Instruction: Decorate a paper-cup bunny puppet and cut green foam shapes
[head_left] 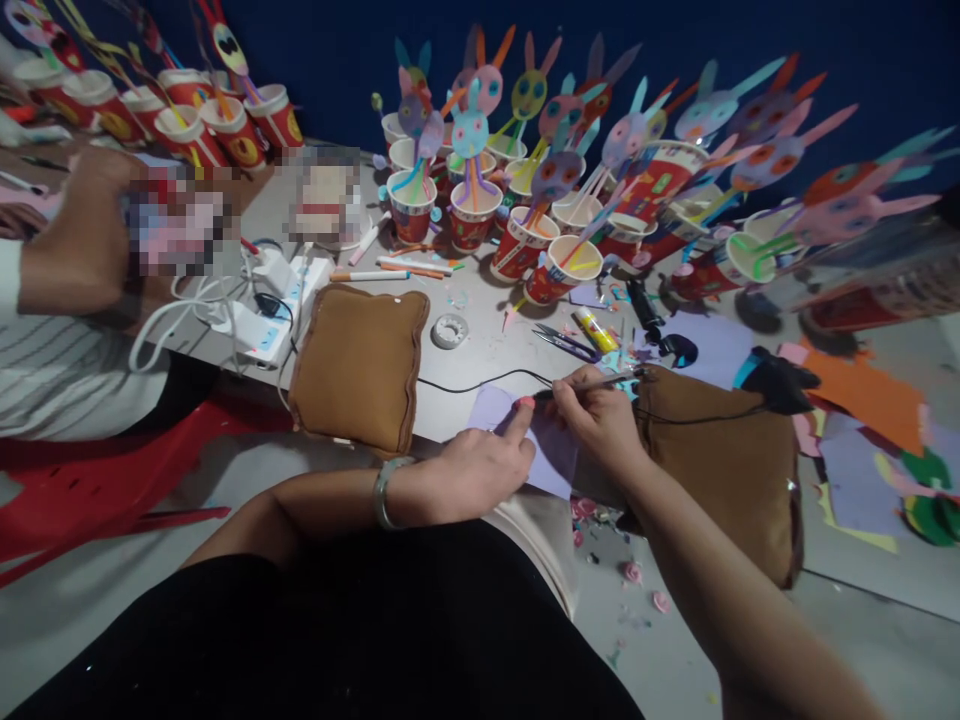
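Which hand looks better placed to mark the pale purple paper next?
Probably the right hand: it grips a slim pen-like tool over the pale purple paper sheet, while the left hand rests on that sheet.

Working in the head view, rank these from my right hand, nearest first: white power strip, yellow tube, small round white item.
From the right hand:
1. Yellow tube: on the table, just beyond the hand.
2. Small round white item: off to the left.
3. White power strip: farthest left, past the brown cushion.

Head-worn view, looking forward and down, seemingly tilted
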